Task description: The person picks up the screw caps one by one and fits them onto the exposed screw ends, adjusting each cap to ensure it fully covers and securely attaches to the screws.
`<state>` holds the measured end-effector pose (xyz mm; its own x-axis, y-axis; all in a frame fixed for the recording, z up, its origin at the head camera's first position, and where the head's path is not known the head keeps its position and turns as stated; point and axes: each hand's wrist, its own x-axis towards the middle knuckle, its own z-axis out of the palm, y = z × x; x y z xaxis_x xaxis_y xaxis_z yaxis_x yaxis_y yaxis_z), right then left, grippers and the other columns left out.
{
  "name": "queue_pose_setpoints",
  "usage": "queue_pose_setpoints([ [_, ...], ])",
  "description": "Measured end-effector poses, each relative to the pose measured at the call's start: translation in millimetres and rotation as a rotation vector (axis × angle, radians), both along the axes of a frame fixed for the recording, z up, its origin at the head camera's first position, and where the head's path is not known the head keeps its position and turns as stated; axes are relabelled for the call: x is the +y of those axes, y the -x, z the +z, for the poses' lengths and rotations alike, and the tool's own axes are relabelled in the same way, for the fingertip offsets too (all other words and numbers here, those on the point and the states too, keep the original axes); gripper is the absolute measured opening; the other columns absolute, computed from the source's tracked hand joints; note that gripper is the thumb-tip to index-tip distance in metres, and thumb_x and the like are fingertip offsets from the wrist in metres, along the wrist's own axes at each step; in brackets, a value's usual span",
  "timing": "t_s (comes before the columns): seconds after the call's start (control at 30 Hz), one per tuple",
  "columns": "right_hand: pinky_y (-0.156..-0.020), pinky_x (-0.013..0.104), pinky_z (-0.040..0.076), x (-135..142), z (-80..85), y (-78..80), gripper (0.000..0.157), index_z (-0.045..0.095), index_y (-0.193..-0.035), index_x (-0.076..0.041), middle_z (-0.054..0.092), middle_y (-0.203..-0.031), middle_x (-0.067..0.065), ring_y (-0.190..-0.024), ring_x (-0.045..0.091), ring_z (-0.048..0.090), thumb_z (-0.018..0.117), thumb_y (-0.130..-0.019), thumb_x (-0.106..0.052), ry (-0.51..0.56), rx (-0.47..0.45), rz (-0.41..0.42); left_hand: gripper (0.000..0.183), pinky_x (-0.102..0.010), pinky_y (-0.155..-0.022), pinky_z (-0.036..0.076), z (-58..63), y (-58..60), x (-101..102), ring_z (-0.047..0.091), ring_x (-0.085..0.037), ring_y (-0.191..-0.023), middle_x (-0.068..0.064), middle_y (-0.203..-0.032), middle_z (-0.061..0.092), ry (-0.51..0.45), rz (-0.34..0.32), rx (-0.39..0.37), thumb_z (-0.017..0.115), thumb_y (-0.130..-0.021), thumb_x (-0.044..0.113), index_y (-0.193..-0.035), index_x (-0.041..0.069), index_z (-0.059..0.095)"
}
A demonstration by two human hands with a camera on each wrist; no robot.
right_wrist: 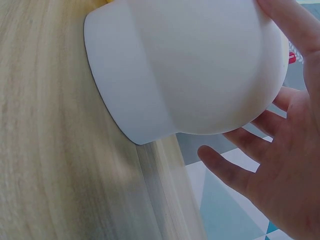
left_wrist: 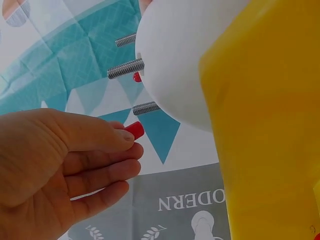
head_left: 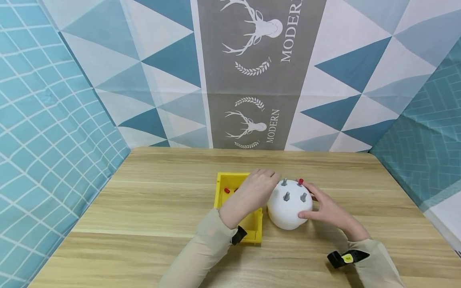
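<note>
Red cap (left_wrist: 135, 130) sits pinched, apparently, between left fingers (left_wrist: 111, 137).

Both arms reach forward, sleeved to the wrists. Left forearm (head_left: 199, 250) runs up and to the right in head view. Left-hand grip (head_left: 251, 191): back of hand up, thumb (left_wrist: 97, 134) and index pinching, other three fingers (left_wrist: 102, 175) loosely bent. Right forearm (head_left: 379, 264) angles up-left from lower right. Right-hand grip (head_left: 328, 212): spread wide, thumb nearer the body, fingers (right_wrist: 230, 170) on the far side, gaps between them.
</note>
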<state>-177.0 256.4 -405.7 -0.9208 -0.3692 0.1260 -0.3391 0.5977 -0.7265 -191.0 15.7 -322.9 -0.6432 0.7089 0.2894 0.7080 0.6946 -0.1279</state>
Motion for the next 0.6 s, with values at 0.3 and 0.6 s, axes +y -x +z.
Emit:
queue_pose_setpoints([
  [0.3, -0.089, 0.063, 0.036, 0.4, -0.4, 0.0, 0.088, 0.024, -0.142, -0.006, 0.032, -0.139, 0.021, -0.117, 0.047, 0.041, 0.075, -0.074, -0.028, -0.004, 0.004, 0.002, 0.026, -0.029, -0.089, 0.045, 0.6, 1.2, 2.8, 0.059, -0.018, -0.097, -0.002, -0.104, 0.063, 0.000, 0.013, -0.010, 0.062, -0.085, 0.016, -0.111, 0.013, 0.058],
  [0.6, -0.089, 0.063, 0.035, 0.6, 0.2, 0.0, 0.088, 0.023, -0.142, -0.007, 0.031, -0.140, 0.020, -0.118, 0.047, 0.040, 0.074, -0.074, -0.029, -0.010, -0.007, -0.001, 0.020, -0.027, -0.083, 0.046, -1.8, 3.4, 3.7, 0.060, -0.017, -0.092, -0.001, -0.100, 0.063, -0.007, 0.003, 0.029, 0.058, -0.088, 0.017, -0.108, 0.013, 0.059],
])
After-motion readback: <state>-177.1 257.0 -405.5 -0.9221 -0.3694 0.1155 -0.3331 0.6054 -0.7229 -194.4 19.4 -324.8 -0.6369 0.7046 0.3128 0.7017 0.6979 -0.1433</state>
